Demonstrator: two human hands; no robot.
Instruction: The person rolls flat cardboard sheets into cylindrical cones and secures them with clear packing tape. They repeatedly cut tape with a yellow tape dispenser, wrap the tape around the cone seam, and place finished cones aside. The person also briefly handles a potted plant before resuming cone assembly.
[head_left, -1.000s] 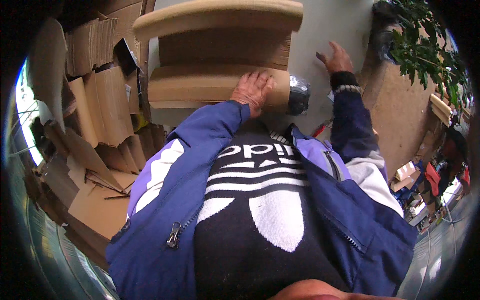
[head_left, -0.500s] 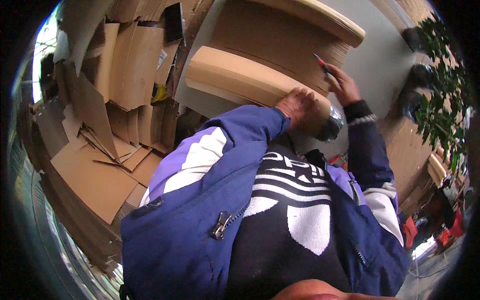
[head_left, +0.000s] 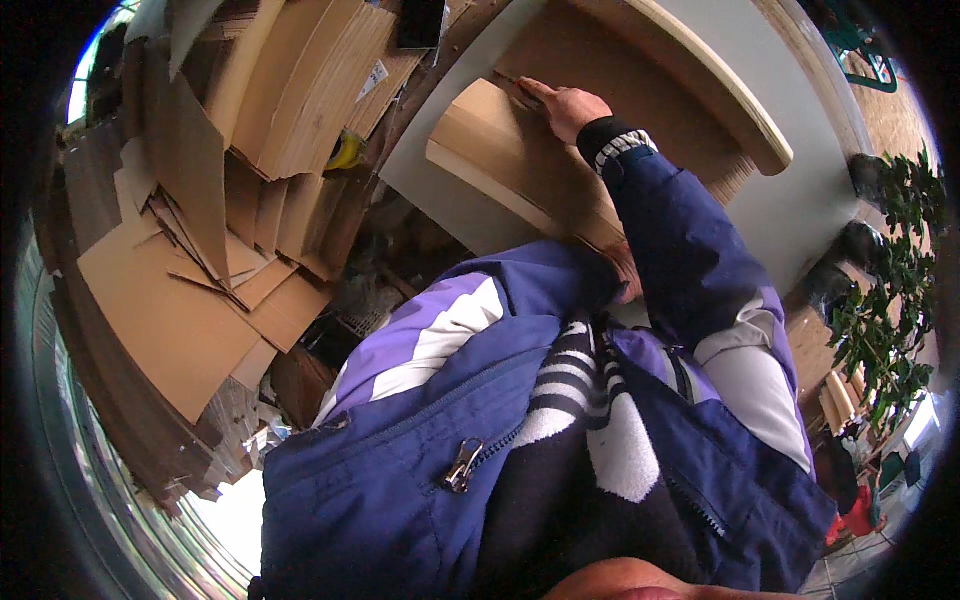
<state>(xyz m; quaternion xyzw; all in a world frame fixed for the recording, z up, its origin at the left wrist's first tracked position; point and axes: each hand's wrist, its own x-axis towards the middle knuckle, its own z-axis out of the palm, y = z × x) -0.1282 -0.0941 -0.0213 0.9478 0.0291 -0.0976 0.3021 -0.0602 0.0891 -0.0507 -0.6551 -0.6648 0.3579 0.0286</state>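
A large brown corrugated cardboard sheet (head_left: 590,75) lies on the pale grey tabletop, with its near and far edges curled over. My right hand (head_left: 575,110) is closed round a utility knife (head_left: 512,84), mostly hidden by the fingers. Its tip is at the left end of the sheet, just beyond the near curled flap (head_left: 500,150). Only a small part of my left hand (head_left: 627,272) shows, beside the right end of that flap. My right sleeve covers its fingers, so their grip is hidden.
The pale tabletop (head_left: 800,215) has a wooden far edge. Stacked and leaning cardboard pieces (head_left: 300,90) crowd the left, with a flat cardboard sheet (head_left: 160,320) below them. A yellow object (head_left: 345,150) sits among them. A leafy plant (head_left: 890,290) stands at the right.
My right hand has swung with the knife from the sheet's right side across to its left end. My left hand has dropped nearer my body, and the view has shifted.
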